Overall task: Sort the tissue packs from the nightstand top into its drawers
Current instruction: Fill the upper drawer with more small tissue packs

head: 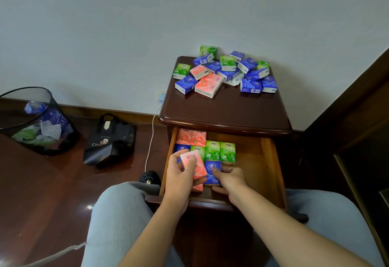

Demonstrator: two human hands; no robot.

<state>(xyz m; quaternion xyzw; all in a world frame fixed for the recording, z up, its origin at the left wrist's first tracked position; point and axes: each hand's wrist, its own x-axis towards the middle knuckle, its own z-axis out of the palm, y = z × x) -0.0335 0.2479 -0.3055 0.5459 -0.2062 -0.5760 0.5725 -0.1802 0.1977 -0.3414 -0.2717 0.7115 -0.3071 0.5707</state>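
Pink pack (194, 164) pinched in L grip (181, 174) over drawer (271, 161); R grip (229, 179) clasps blue pack (212, 172).

Both forearms are reaching forward and down. The left hand (181, 179) is gripping a pink pack (194, 164). The right hand (228, 177) is pinching a blue pack (213, 172).
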